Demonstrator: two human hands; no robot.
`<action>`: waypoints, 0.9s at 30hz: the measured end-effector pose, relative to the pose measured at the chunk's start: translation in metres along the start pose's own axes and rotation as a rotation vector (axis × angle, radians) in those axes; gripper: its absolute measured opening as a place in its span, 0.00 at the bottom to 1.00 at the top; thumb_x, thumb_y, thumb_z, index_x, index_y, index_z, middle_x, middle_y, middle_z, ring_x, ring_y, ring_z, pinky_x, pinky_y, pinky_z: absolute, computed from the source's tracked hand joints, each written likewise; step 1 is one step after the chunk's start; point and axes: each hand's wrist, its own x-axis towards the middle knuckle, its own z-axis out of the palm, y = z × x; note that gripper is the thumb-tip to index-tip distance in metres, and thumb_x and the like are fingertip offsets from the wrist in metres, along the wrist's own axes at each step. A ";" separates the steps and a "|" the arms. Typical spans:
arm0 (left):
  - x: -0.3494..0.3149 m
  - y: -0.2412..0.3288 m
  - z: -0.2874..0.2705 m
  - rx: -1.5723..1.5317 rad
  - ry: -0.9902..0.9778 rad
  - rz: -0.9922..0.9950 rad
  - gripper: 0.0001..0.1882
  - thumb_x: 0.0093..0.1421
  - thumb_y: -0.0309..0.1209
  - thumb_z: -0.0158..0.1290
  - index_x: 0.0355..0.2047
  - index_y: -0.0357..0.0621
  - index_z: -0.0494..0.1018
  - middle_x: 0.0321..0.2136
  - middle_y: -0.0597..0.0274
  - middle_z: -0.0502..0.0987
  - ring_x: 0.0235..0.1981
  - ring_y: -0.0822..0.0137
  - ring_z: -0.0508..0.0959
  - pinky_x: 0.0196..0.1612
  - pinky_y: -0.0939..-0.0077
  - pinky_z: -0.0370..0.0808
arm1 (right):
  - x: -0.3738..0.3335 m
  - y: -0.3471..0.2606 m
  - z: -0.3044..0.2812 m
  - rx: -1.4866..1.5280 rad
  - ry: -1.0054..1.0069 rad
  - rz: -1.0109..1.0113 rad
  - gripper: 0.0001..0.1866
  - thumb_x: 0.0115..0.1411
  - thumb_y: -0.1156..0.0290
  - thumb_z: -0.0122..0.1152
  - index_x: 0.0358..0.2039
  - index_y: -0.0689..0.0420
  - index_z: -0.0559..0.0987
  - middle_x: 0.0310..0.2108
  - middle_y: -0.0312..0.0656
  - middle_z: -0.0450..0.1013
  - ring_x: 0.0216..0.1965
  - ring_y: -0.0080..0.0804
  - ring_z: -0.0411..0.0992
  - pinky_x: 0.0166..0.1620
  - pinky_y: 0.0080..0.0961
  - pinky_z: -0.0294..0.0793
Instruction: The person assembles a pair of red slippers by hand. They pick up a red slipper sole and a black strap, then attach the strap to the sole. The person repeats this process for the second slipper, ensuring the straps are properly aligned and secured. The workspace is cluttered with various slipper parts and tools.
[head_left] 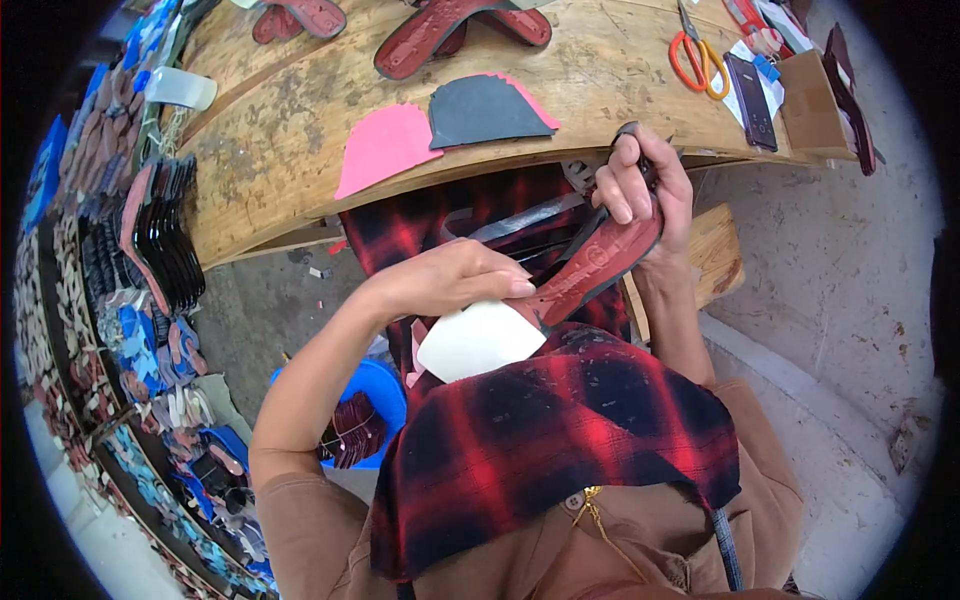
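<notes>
A red shoe sole (598, 268) with a dark edge and raised marks lies slanted over my lap, above a red-and-black plaid apron (560, 410). A rounded white piece (480, 342) sits at its lower left end. Across the join between the two, my left hand (455, 280) is closed on the sole, its thumb on top. My right hand (655, 190) grips the sole's other end with curled fingers. A dark tool (645, 165), partly hidden, also shows among those fingers; its kind is unclear.
On the wooden bench (290, 130) lie a pink sheet piece (385, 148), a dark grey one (490, 112), crossed red soles (425, 45), orange-and-yellow-handled scissors (697, 65) and a phone (750, 100). A blue bucket (390, 400) stands at left, near racks of soles (160, 235).
</notes>
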 end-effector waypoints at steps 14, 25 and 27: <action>-0.026 -0.009 0.014 -0.306 0.119 -0.327 0.17 0.60 0.39 0.59 0.40 0.37 0.79 0.26 0.64 0.80 0.27 0.71 0.77 0.34 0.74 0.74 | -0.014 -0.010 0.033 -0.092 0.019 -0.098 0.19 0.70 0.61 0.40 0.27 0.59 0.73 0.08 0.38 0.60 0.12 0.32 0.62 0.20 0.24 0.66; -0.009 0.071 0.002 0.370 0.841 0.289 0.46 0.37 0.46 0.74 0.52 0.39 0.64 0.43 0.49 0.76 0.45 0.55 0.78 0.50 0.65 0.73 | 0.034 0.008 0.125 -0.646 0.080 -0.230 0.22 0.71 0.57 0.43 0.51 0.63 0.73 0.31 0.43 0.80 0.24 0.20 0.72 0.29 0.16 0.68; -0.023 0.071 -0.001 0.046 0.675 0.287 0.40 0.39 0.36 0.74 0.52 0.38 0.68 0.44 0.62 0.74 0.47 0.72 0.73 0.54 0.73 0.69 | 0.030 -0.027 0.114 -0.832 -0.012 -0.029 0.20 0.70 0.58 0.46 0.47 0.62 0.75 0.29 0.43 0.80 0.18 0.16 0.68 0.19 0.11 0.61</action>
